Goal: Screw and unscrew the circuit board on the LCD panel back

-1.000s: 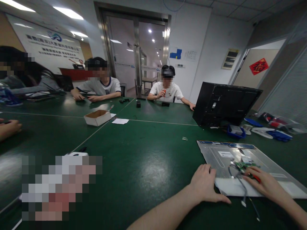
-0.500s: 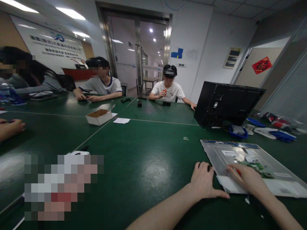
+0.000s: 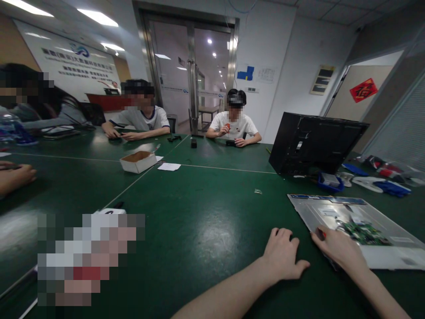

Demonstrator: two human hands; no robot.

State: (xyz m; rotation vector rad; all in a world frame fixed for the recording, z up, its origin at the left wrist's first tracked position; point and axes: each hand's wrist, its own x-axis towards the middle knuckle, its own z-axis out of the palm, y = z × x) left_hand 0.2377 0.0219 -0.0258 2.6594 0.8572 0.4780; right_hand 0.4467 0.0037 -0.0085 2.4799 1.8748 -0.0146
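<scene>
A flat display panel (image 3: 390, 257) lies on the green table at the right, with a green circuit board (image 3: 365, 232) and a blue strip along its far edge. My right hand (image 3: 341, 250) is closed at the panel's left edge. A small red-orange thing (image 3: 322, 233) shows between its thumb and fingers; most of it is hidden by the hand. My left hand (image 3: 283, 254) rests palm down on the tabletop, left of the panel and apart from it. Its fingers are spread and nothing is in them.
A black monitor housing (image 3: 314, 144) stands beyond the panel, beside a blue tray (image 3: 330, 182) and blue-white gloves (image 3: 381, 184). An open white box (image 3: 137, 163) and paper (image 3: 169, 166) lie left of centre. Several people sit around the table.
The panel has shifted right, away from my left hand. My right hand has gone from the panel's face to its left edge. The person opposite has brought a hand to a black object.
</scene>
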